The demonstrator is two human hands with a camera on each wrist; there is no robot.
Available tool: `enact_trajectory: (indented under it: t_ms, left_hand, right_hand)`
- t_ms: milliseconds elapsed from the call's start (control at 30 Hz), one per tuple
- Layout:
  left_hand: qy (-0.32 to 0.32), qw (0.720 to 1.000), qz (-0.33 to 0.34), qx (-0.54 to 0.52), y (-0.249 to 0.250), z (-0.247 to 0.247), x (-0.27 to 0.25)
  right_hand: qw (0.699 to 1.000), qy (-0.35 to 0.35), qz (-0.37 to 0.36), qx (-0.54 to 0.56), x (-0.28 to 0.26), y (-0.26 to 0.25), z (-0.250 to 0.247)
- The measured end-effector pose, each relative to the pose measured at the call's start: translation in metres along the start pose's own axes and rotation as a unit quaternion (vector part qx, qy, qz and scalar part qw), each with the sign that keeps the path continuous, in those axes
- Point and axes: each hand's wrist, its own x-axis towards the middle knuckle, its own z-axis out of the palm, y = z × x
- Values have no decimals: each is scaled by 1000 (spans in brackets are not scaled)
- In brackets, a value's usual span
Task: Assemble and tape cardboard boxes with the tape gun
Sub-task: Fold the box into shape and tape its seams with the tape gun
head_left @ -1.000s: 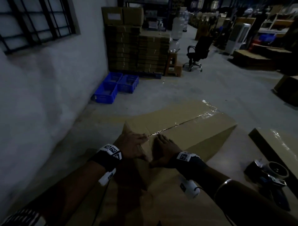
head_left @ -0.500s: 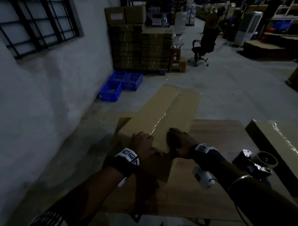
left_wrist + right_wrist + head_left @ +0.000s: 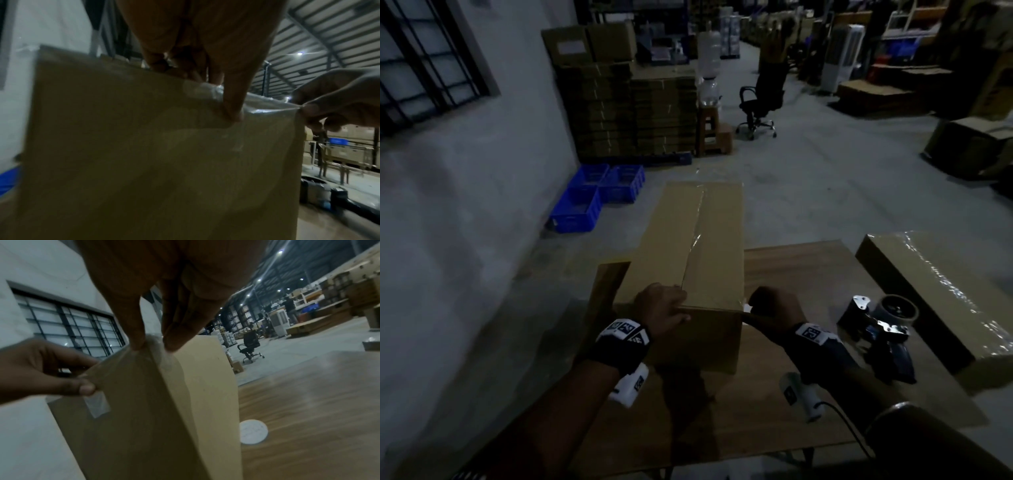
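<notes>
A long cardboard box (image 3: 688,240) lies on the wooden table (image 3: 808,281) and reaches out past its far edge. Clear tape runs along its top seam. My left hand (image 3: 664,308) grips the near top edge, fingers on top and thumb (image 3: 232,105) pressing tape on the end face. My right hand (image 3: 767,305) is at the near right corner, where thumb and fingers (image 3: 174,337) pinch crumpled clear tape (image 3: 153,341) against the box. The tape gun (image 3: 876,329) lies on the table, right of my right hand, with no hand on it.
A second taped box (image 3: 945,301) lies along the table's right side. On the floor beyond are blue crates (image 3: 592,195), stacked flat cartons (image 3: 630,113) and an office chair (image 3: 763,99). A wall runs along the left. A white disc (image 3: 254,431) sits on the table.
The box has swung from pointing diagonally right to pointing straight away. Both hands have gone from the top seam to the near end, the right one to the corner.
</notes>
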Motion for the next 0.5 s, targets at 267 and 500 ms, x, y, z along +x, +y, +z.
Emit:
enact_trajectory:
  t_ms: [267,500]
  left_hand:
    - [22,986,-13,-164,-30,-2,-2]
    - [101,973,-10,-208,-72,-9,-25]
  right_hand:
    - [999,34,22,10,-8,-21,17]
    - [995,72,70,14,-10,-33,26]
